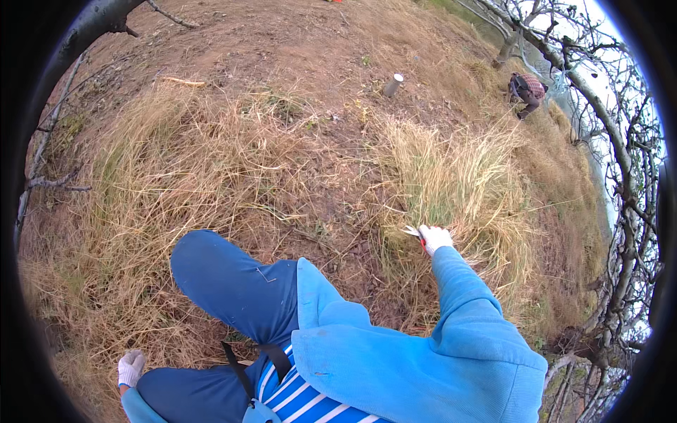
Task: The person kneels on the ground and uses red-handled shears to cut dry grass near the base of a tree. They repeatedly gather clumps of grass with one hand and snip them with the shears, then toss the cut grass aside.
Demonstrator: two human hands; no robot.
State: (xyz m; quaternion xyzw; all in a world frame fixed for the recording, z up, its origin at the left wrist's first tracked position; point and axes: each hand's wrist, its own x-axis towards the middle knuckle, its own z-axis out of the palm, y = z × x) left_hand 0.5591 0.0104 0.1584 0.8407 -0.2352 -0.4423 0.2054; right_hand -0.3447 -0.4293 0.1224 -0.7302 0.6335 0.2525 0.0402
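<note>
My right hand [436, 239], in a white knit glove, grips a pair of pruning shears [413, 231]. Their pale blades point left and a bit of red handle shows beside the fingers. The hand is at the base of a standing clump of dry grass [449, 174]. At the lower left, my left hand [131, 367], also gloved, hangs beside my knee over flattened straw [174, 338]. Its fingers look curled, and whether anything is inside them is hidden.
A short pale post or tube [393, 85] stands on the bare soil [296, 47] ahead. Farther off at the upper right, a person [528, 92] bends over the slope. Bare tree branches [608, 113] line the right, and a thick branch [79, 39] arches at the upper left.
</note>
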